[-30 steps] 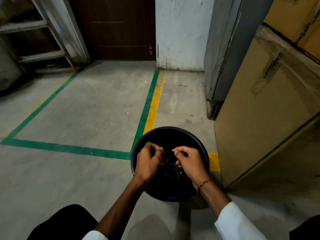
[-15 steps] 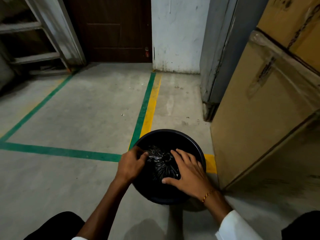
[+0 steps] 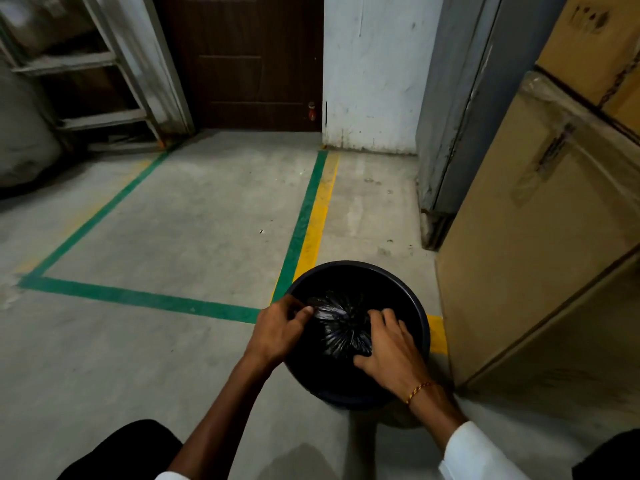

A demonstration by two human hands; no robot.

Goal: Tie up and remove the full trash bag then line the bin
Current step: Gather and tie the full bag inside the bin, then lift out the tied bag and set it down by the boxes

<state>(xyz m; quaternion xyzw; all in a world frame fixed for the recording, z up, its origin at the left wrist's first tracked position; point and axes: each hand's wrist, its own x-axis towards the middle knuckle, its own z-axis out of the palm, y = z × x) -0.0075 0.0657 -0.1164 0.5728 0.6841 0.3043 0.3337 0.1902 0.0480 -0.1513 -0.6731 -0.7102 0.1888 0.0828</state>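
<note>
Pinching the gathered trash bag (image 3: 341,323) inside the bin (image 3: 420,317), the left hand (image 3: 277,330) grips it; the right hand (image 3: 391,351) lies spread on it.

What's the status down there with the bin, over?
Left hand pinching the gathered trash bag; right hand spread flat on it. Bag inside the bin, not lifted. Cardboard box close right.

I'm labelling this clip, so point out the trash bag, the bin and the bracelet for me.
trash bag (image 3: 341,327): head view, on the gathered, crinkled black plastic between the hands.
bin (image 3: 349,265): head view, on the far part of its round dark rim.
bracelet (image 3: 418,390): head view, on the thread band around the right wrist.
</note>
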